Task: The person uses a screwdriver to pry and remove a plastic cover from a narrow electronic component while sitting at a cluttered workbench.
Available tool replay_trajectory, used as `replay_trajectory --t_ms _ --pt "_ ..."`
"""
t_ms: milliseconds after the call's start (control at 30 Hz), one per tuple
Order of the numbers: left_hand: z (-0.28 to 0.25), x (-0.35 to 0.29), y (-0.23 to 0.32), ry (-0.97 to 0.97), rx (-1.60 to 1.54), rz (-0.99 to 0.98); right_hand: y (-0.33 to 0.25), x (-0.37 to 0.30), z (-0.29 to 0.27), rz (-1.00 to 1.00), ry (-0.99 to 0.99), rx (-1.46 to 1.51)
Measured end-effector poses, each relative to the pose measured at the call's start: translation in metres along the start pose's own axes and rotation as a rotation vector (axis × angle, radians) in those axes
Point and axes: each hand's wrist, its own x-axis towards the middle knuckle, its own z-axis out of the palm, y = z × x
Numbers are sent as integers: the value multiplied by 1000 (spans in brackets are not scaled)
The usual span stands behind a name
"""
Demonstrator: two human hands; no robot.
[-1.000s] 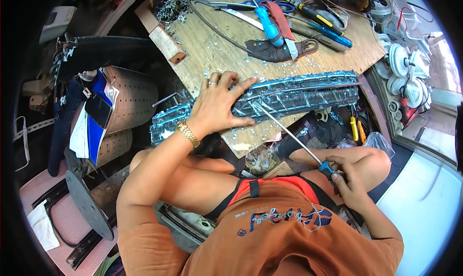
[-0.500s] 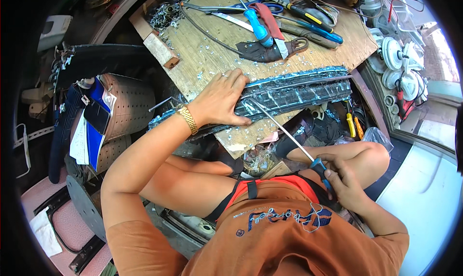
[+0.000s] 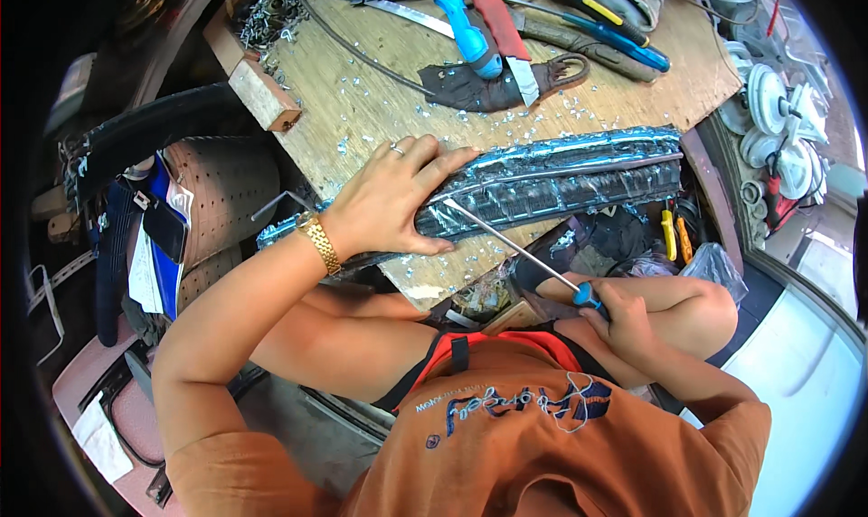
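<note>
Across the near part of a wooden board lies a long black strip (image 3: 579,178) with shiny blue-silver edges and a ragged, flaky surface. My left hand (image 3: 384,196) is clamped over it, fingers across the top and thumb along the near side. A thin dark rod (image 3: 565,173) runs lengthwise along the strip. In my right hand (image 3: 624,318) is a screwdriver (image 3: 520,253) with a blue handle, mostly covered by my fingers. Its metal shaft slants up to the left, and the tip meets the strip just right of my left hand.
The wooden board (image 3: 362,110) carries shiny flakes, a blue-handled tool (image 3: 472,38), a red-handled blade (image 3: 495,20), pliers (image 3: 597,2) and a dark cloth-like piece (image 3: 466,88). Small metal bits (image 3: 271,15) are heaped at its far left corner. White round parts (image 3: 768,101) stand at the right.
The view has shifted, so the board sits a little lower. My right hand has closed further up round the screwdriver handle. My left hand still holds the strip.
</note>
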Motion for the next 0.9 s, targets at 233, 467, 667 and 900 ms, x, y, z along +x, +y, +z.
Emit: replay_trajectory --t_ms 233,467,667,900 --pt "-2 0 3 11 -12 27 40 23 50 -214 261 -177" --pt "-4 -1 8 33 4 19 42 38 51 -257 461 -295" --pt "-4 -2 6 117 31 54 8 27 19 -18 72 336" --pt "-6 -1 6 128 -223 -3 1 53 30 -130 275 57"
